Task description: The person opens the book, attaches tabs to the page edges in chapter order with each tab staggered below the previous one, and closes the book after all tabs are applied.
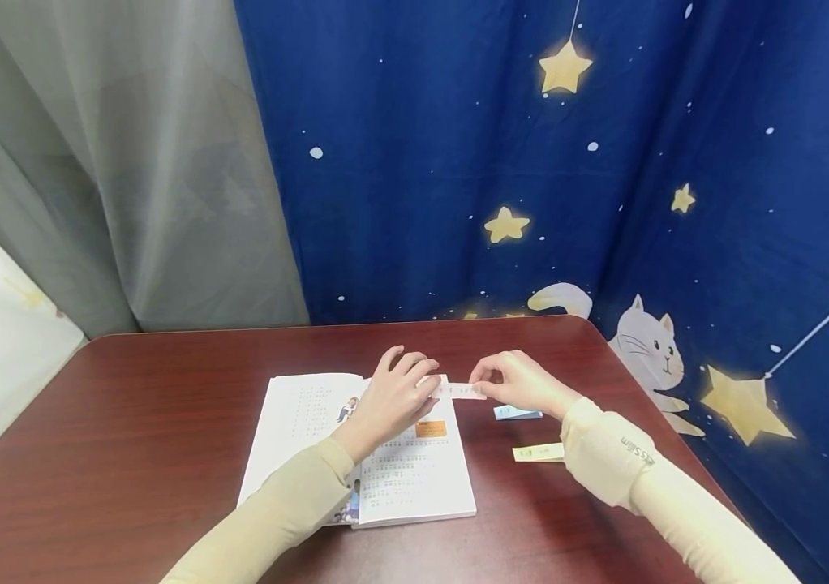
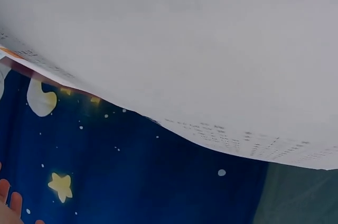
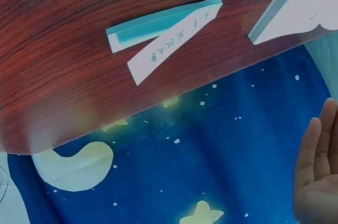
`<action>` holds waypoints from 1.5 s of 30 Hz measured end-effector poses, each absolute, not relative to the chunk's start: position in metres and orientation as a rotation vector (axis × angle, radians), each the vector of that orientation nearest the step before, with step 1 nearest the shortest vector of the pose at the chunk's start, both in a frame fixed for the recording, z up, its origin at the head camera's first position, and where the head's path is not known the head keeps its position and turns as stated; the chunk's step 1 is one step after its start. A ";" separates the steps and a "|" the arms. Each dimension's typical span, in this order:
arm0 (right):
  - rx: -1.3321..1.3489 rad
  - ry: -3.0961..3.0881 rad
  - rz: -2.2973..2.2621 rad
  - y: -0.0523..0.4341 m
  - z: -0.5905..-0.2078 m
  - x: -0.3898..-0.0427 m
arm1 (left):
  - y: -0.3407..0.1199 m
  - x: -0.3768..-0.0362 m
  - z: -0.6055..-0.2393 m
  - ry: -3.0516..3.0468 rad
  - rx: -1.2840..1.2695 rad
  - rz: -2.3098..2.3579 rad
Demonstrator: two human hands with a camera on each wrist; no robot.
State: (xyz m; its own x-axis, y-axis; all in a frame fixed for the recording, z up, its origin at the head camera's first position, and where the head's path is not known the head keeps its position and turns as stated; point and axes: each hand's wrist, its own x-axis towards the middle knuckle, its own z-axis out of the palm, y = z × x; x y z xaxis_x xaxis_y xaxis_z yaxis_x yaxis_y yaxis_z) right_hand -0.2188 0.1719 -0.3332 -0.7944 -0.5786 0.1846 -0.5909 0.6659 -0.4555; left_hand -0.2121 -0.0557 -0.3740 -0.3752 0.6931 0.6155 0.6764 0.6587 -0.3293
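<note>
An open book (image 1: 414, 478) lies on the table with its printed pages facing up. At its upper right edge, my right hand (image 1: 520, 383) pinches the right end of a pale pink paper strip (image 1: 464, 391) with writing on it. My left hand (image 1: 401, 393) rests over the top of the right page, fingers spread and slightly bent, its thumb side beside the strip's left end. In the left wrist view a white page (image 2: 185, 49) fills most of the picture. The right wrist view shows part of my right hand (image 3: 319, 168) at the edge, without the pink strip.
On the dark red table (image 1: 130, 438), right of the book, lie a blue paper strip (image 1: 517, 413) and a yellow paper strip (image 1: 537, 453). The blue one has a raised, handwritten leaf (image 3: 174, 43). A blue star-patterned curtain (image 1: 429, 162) hangs behind the table.
</note>
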 end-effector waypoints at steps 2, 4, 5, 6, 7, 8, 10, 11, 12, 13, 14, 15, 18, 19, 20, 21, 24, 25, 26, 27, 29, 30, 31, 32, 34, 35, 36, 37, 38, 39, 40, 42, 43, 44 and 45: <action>0.999 -2.846 0.799 0.171 -0.333 -0.218 | -0.057 -0.211 -0.374 -2.137 -1.056 -0.002; 0.990 -2.841 0.802 0.170 -0.332 -0.218 | -0.058 -0.211 -0.375 -2.156 -1.053 -0.064; 0.985 -2.836 0.800 0.170 -0.331 -0.218 | -0.059 -0.210 -0.376 -2.166 -1.051 -0.103; 0.987 -2.827 0.797 0.169 -0.331 -0.218 | -0.059 -0.210 -0.376 -2.174 -1.046 -0.138; 0.991 -2.816 0.795 0.169 -0.331 -0.217 | -0.060 -0.210 -0.377 -2.185 -1.041 -0.173; 0.985 -2.810 0.791 0.169 -0.331 -0.217 | -0.060 -0.209 -0.377 -2.196 -1.036 -0.210; 0.990 -2.796 0.786 0.169 -0.331 -0.216 | -0.061 -0.208 -0.379 -2.213 -1.020 -0.268; 0.994 -2.788 0.785 0.168 -0.332 -0.216 | -0.062 -0.207 -0.379 -2.218 -1.015 -0.293; 0.999 -2.781 0.783 0.168 -0.332 -0.215 | -0.062 -0.206 -0.380 -2.223 -1.009 -0.319; 0.997 -2.778 0.783 0.168 -0.332 -0.214 | -0.063 -0.205 -0.380 -2.226 -1.006 -0.350; 0.992 -2.775 0.781 0.168 -0.332 -0.213 | -0.064 -0.204 -0.380 -2.225 -1.003 -0.376; 0.996 -2.766 0.775 0.168 -0.332 -0.212 | -0.064 -0.203 -0.381 -2.221 -1.001 -0.403; 0.988 -2.727 0.753 0.168 -0.332 -0.208 | -0.067 -0.201 -0.381 -2.203 -0.996 -0.471; 0.981 -2.711 0.742 0.169 -0.332 -0.207 | -0.068 -0.200 -0.381 -2.198 -0.996 -0.488; 0.976 -2.692 0.721 0.169 -0.332 -0.205 | -0.069 -0.200 -0.381 -2.197 -0.992 -0.496; 0.973 -2.674 0.699 0.169 -0.332 -0.204 | -0.070 -0.199 -0.381 -2.199 -0.988 -0.508; 0.982 -2.619 0.611 0.170 -0.331 -0.199 | -0.073 -0.196 -0.379 -2.216 -0.976 -0.521; 0.990 -2.601 0.579 0.169 -0.331 -0.198 | -0.074 -0.196 -0.379 -2.225 -0.973 -0.520; 1.002 -2.582 0.549 0.169 -0.331 -0.196 | -0.075 -0.195 -0.379 -2.233 -0.970 -0.519; 1.015 -2.559 0.525 0.168 -0.332 -0.195 | -0.076 -0.194 -0.379 -2.239 -0.970 -0.523; 1.037 -2.512 0.488 0.167 -0.333 -0.194 | -0.078 -0.193 -0.379 -2.247 -0.972 -0.527; 1.045 -2.491 0.475 0.166 -0.334 -0.193 | -0.078 -0.193 -0.379 -2.252 -0.971 -0.527; 1.051 -2.471 0.465 0.166 -0.335 -0.193 | -0.079 -0.192 -0.379 -2.259 -0.967 -0.532; 1.057 -2.451 0.455 0.165 -0.336 -0.192 | -0.079 -0.191 -0.379 -2.259 -0.966 -0.542; 1.066 -2.421 0.438 0.164 -0.338 -0.191 | -0.079 -0.190 -0.379 -2.260 -0.960 -0.553; 1.069 -2.409 0.435 0.164 -0.338 -0.191 | -0.080 -0.189 -0.379 -2.258 -0.959 -0.561; 1.073 -2.398 0.432 0.163 -0.339 -0.190 | -0.080 -0.189 -0.380 -2.255 -0.959 -0.569; 1.076 -2.387 0.430 0.163 -0.339 -0.190 | -0.080 -0.188 -0.380 -2.253 -0.960 -0.574; 1.078 -2.379 0.428 0.162 -0.340 -0.189 | -0.080 -0.188 -0.380 -2.249 -0.962 -0.578; 1.080 -2.373 0.426 0.162 -0.341 -0.189 | -0.081 -0.188 -0.381 -2.247 -0.964 -0.581; 1.083 -2.367 0.423 0.161 -0.341 -0.189 | -0.081 -0.187 -0.381 -2.246 -0.966 -0.583; 1.085 -2.362 0.416 0.160 -0.343 -0.189 | -0.081 -0.187 -0.382 -2.241 -0.972 -0.583; 1.085 -2.361 0.412 0.160 -0.343 -0.188 | -0.081 -0.187 -0.382 -2.240 -0.972 -0.580; 1.086 -2.359 0.407 0.160 -0.343 -0.188 | -0.082 -0.187 -0.382 -2.239 -0.972 -0.582; 1.086 -2.356 0.405 0.159 -0.344 -0.188 | -0.082 -0.187 -0.382 -2.238 -0.973 -0.580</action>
